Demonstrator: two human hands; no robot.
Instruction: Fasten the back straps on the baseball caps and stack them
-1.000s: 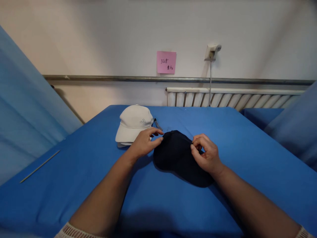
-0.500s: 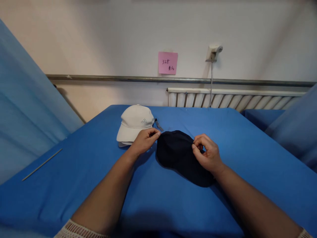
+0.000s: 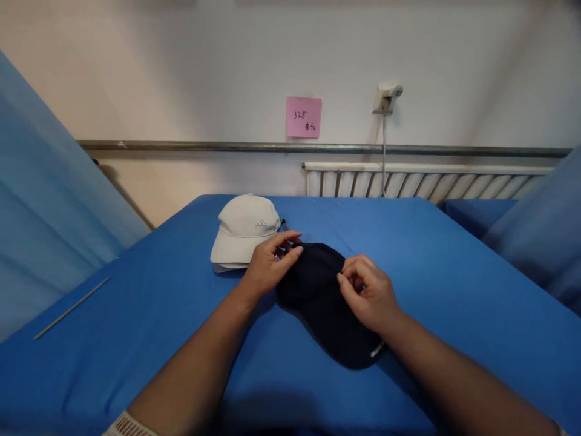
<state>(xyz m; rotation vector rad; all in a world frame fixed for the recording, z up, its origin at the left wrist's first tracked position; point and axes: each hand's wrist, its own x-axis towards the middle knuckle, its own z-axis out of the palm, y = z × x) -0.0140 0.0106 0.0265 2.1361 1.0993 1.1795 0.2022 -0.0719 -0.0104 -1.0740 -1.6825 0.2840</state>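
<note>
A dark navy baseball cap (image 3: pixel 318 290) lies on the blue-covered table with its brim toward me and to the right. A small white mark shows near the brim's edge. My left hand (image 3: pixel 267 263) is at the cap's far left edge, its thumb on the near side and its fingers behind, partly hidden. Pinched at the cap's right side is my right hand (image 3: pixel 370 293), thumb and forefinger closed on the fabric. Beyond my left hand stands a pale cap (image 3: pixel 247 224) with a small three-stripe logo, its brim resting over another grey edge beneath.
A thin stick (image 3: pixel 71 309) lies at the table's left. The blue cover (image 3: pixel 181 363) spreads under everything. At the back are a radiator (image 3: pixel 422 181), a metal rail (image 3: pixel 218 146), a pink note (image 3: pixel 304 117) and a wall socket with a plug (image 3: pixel 387 100). Blue curtains (image 3: pixel 49 200) hang at both sides.
The dark cap has shifted left and turned, its brim swinging nearer to me and its white mark coming into view. My right hand has moved left and down; my left fingers closed together, then spread again.
</note>
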